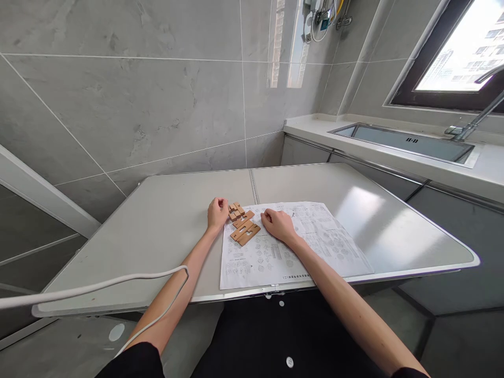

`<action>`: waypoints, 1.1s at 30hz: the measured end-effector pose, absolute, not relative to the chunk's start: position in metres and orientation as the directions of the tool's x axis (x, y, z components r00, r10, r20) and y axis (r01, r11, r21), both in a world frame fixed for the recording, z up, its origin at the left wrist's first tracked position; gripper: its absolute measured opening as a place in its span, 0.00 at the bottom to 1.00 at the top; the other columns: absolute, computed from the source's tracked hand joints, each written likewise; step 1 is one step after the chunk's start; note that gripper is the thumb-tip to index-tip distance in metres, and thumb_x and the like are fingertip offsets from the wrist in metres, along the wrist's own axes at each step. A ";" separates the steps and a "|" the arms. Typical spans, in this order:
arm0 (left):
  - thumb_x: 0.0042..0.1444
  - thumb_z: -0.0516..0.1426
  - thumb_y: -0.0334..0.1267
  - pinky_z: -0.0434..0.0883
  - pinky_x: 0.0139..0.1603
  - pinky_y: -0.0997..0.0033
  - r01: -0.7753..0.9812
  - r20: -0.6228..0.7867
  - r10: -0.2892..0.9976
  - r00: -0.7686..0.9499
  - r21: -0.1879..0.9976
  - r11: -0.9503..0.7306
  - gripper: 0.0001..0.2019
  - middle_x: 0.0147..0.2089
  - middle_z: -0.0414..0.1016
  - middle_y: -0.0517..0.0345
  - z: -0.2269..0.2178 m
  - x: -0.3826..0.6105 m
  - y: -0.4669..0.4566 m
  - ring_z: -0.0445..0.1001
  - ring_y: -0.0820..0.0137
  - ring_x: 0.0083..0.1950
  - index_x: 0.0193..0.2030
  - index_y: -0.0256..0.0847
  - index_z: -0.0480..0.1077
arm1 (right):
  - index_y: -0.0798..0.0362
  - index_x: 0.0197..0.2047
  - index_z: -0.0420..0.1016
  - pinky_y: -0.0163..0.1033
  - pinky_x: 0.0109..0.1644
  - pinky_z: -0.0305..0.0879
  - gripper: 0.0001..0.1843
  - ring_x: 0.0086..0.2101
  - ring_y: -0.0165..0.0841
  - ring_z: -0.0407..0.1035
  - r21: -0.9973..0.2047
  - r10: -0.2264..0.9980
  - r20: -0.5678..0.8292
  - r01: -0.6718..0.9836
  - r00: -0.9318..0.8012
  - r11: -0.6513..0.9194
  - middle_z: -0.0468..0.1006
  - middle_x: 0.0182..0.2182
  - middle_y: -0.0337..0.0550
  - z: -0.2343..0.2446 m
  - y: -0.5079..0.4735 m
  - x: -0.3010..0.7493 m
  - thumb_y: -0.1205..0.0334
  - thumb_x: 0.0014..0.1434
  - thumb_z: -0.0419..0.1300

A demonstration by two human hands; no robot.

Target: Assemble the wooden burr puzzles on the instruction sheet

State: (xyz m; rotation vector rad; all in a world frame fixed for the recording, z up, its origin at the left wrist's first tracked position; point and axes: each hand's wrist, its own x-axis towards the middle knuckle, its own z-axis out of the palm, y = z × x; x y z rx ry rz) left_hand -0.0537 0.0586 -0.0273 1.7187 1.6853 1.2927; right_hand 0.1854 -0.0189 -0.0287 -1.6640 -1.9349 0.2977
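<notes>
On the folding table lies a printed sheet [271,262] covered with small diagrams, and flat wooden puzzle pieces rest on its upper left part. One notched wooden piece [236,211] is right beside my left hand [218,214], whose fingers are curled closed; I cannot tell whether they touch it. Nearer to me, a slotted wooden piece [243,219] sits above a pair of slotted pieces [245,233] lying side by side. To the right of them, my right hand [279,224] rests on the paper in a loose fist, apart from the wood. No held thing shows in either hand.
The grey folding table [177,210] has a centre seam and stands against a tiled wall [157,105]. A white cable [110,282] crosses my left forearm. At the right are a counter with a sink [405,144], a faucet [468,126] and a window [452,63].
</notes>
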 end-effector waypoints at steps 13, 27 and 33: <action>0.65 0.54 0.44 0.71 0.49 0.63 0.569 0.320 0.935 -0.154 0.802 -0.181 0.08 0.46 0.80 0.52 -0.028 -0.053 0.059 0.77 0.62 0.48 0.39 0.45 0.70 | 0.50 0.27 0.61 0.37 0.30 0.47 0.18 0.22 0.31 0.57 -0.527 0.957 0.283 0.824 -0.063 0.210 0.65 0.20 0.36 -0.028 -0.020 0.185 0.56 0.70 0.50; 0.65 0.54 0.47 0.71 0.46 0.62 0.587 0.329 0.937 -0.114 0.783 -0.203 0.09 0.44 0.81 0.53 -0.027 -0.050 0.054 0.78 0.61 0.46 0.38 0.46 0.69 | 0.50 0.28 0.62 0.36 0.30 0.47 0.18 0.23 0.31 0.61 -0.528 0.959 0.274 0.822 -0.073 0.213 0.68 0.21 0.36 -0.030 -0.019 0.187 0.55 0.70 0.50; 0.53 0.66 0.53 0.69 0.57 0.56 0.623 0.371 0.928 -0.013 0.729 -0.283 0.19 0.49 0.79 0.49 -0.025 -0.041 0.046 0.75 0.54 0.54 0.44 0.45 0.70 | 0.50 0.28 0.63 0.35 0.30 0.48 0.18 0.24 0.32 0.63 -0.530 0.960 0.271 0.821 -0.076 0.214 0.69 0.21 0.36 -0.033 -0.018 0.188 0.55 0.70 0.50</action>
